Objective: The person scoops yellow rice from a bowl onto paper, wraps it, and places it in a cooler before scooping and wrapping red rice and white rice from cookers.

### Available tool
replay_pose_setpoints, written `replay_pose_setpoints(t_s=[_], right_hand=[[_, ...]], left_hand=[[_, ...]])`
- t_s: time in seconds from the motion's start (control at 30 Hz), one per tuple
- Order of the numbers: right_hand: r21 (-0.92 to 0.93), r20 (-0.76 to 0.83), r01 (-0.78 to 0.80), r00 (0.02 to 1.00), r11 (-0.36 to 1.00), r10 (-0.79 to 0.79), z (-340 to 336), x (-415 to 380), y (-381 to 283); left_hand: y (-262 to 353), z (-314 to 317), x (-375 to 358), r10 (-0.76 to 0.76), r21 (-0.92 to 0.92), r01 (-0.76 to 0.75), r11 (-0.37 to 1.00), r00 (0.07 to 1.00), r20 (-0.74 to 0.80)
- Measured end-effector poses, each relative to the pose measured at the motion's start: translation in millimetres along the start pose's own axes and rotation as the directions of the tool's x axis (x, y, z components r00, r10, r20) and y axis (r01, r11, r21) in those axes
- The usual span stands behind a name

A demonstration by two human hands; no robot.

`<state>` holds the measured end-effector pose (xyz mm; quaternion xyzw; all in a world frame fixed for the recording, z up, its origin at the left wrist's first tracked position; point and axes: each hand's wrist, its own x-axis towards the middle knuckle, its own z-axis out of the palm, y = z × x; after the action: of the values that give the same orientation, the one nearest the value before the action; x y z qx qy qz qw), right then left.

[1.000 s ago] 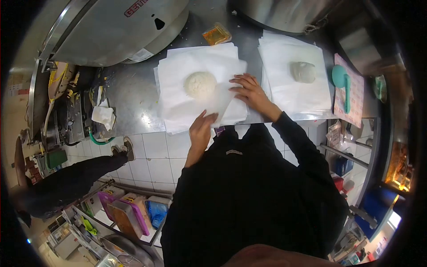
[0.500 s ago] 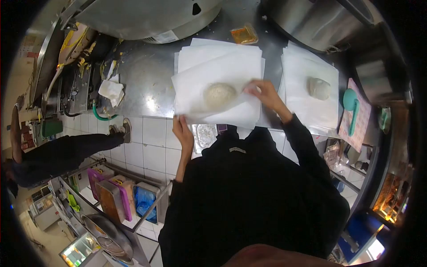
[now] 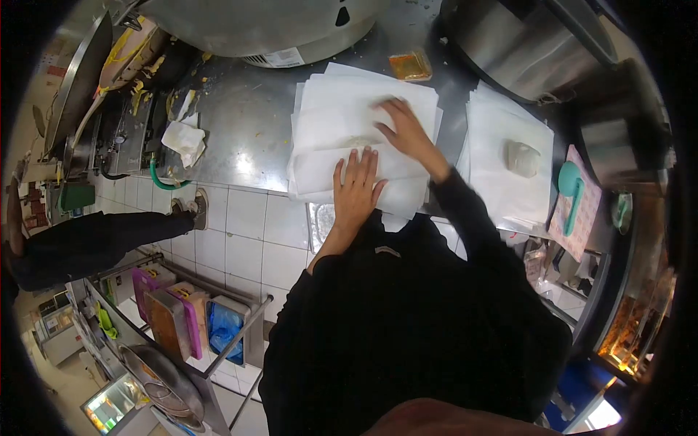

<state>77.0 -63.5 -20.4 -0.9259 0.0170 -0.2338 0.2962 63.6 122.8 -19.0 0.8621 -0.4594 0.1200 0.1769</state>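
A stack of white paper sheets (image 3: 334, 102) lies on the steel counter. The near part of the top sheet is folded over a pale mound of food (image 3: 356, 140), perhaps rice, and only a thin strip of it shows at the fold. My left hand (image 3: 354, 189) rests flat on the folded paper with its fingers spread, tips at the fold's edge. Over the right side of the stack is my right hand (image 3: 407, 131), somewhat blurred, its fingers stretched out and nothing seen in them.
A second paper stack (image 3: 498, 182) bears a clear cup-like container (image 3: 522, 159). Beyond it, a green scoop (image 3: 569, 196) lies on pink patterned paper. A small orange packet (image 3: 410, 66), a large pot (image 3: 520, 51) and a crumpled white cloth (image 3: 183, 142) are on the counter. Another person stands at left.
The near edge of the paper has been folded away from me over the mound. My left hand moved from the paper's corner onto the fold; my right hand let go and moved farther up the stack.
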Motion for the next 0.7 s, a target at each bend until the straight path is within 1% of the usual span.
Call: replay_pose_setpoints(t_s=[0.03, 0.07, 0.1, 0.13, 0.17, 0.2, 0.23, 0.33, 0.37, 0.4, 0.43, 0.47, 0.5, 0.53, 0.57, 0.6, 0.63, 0.67, 0.7], right_hand=[[0.131, 0.084, 0.039, 0.995, 0.991, -0.051, 10.1, 29.6, 1.3], [-0.034, 0.188, 0.015, 0.982, 0.999, -0.008, 27.6, 46.6, 8.4], [-0.202, 0.276, 0.007, 0.96, 0.979, 0.05, 41.3, 61.0, 16.7], [-0.216, 0.408, -0.015, 0.907, 0.976, 0.105, 39.9, 76.7, 18.2], [-0.234, 0.532, -0.036, 0.832, 0.972, 0.159, 37.6, 89.9, 19.6], [-0.257, 0.646, -0.053, 0.734, 0.965, 0.212, 35.0, 100.6, 22.3], [-0.198, 0.648, -0.01, 0.748, 0.98, 0.139, 35.4, 103.8, 22.9], [0.1, 0.593, 0.022, 0.801, 0.995, -0.077, 16.2, 99.4, 12.3], [0.142, 0.475, 0.141, 0.859, 0.98, -0.192, 5.8, 86.4, 2.1], [0.288, 0.443, 0.139, 0.858, 0.948, -0.26, -1.1, 69.1, -4.5], [0.141, 0.484, 0.067, 0.866, 0.988, -0.128, -10.2, 46.8, -24.5], [-0.011, 0.473, 0.073, 0.879, 0.997, -0.059, -18.2, 25.3, -47.2], [-0.117, 0.387, 0.156, 0.917, 0.981, -0.1, -15.6, 2.3, -58.8], [-0.163, 0.379, 0.203, 0.916, 0.965, -0.129, -14.1, -13.6, -63.5], [-0.142, 0.24, 0.278, 0.941, 0.95, -0.239, -6.1, -29.3, -59.9], [-0.164, 0.202, 0.299, 0.943, 0.94, -0.264, -7.8, -35.9, -62.5], [-0.185, 0.164, 0.317, 0.943, 0.93, -0.289, -9.2, -41.6, -64.8], [-0.203, 0.127, 0.331, 0.942, 0.922, -0.31, -9.2, -47.8, -67.1], [-0.198, 0.123, 0.322, 0.945, 0.926, -0.302, -8.0, -54.7, -67.4]], left_hand=[[0.8, -0.1, -1.1, -0.005, 0.003, 0.005, 1.0, 1.0, 0.003], [1.7, 0.3, -1.7, -0.006, 0.009, 0.006, 1.0, 1.0, 0.003], [0.8, 0.6, -0.4, -0.004, 0.015, 0.004, 1.0, 1.0, -0.001], [-0.9, 0.4, 0.1, -0.002, 0.004, 0.002, 1.0, 1.0, -0.005], [-2.1, 0.1, -1.1, -0.002, -0.009, 0.002, 1.0, 1.0, -0.007], [-2.2, -2.1, 1.2, -0.004, -0.026, 0.004, 1.0, 1.0, -0.01], [-2.7, -4.2, 1.8, 0.01, -0.039, -0.011, 0.999, 1.0, -0.023], [-2.5, -11.0, 3.1, -0.048, -0.17, 0.042, 0.985, 0.998, -0.031], [-5.1, -8.6, 1.1, -0.07, -0.229, 0.055, 0.972, 0.996, -0.058], [-8.5, -4.2, -1.2, -0.097, -0.288, 0.069, 0.955, 0.992, -0.084], [-11.2, -1.7, -2.4, -0.123, -0.346, 0.078, 0.935, 0.986, -0.111], [-12.3, -3.7, -4.3, -0.169, -0.408, 0.137, 0.903, 0.985, -0.043], [-13.3, -6.3, -4.0, -0.205, -0.465, 0.192, 0.864, 0.978, 0.023], [-14.1, -8.2, -4.3, -0.233, -0.517, 0.247, 0.82, 0.968, 0.092], [-19.5, 4.6, -11.8, -0.187, -0.487, 0.159, 0.859, 0.982, -0.009], [-19.0, -1.0, -7.2, -0.115, -0.292, 0.08, 0.953, 0.988, -0.103], [-16.9, -11.8, -0.2, -0.023, -0.076, 0.01, 0.997, 0.984, -0.178], [-16.5, -18.0, 2.0, 0.083, 0.148, -0.05, 0.988, 0.971, -0.226], [-19.0, -18.1, -1.1, 0.074, 0.099, -0.059, 0.993, 0.985, -0.156]])
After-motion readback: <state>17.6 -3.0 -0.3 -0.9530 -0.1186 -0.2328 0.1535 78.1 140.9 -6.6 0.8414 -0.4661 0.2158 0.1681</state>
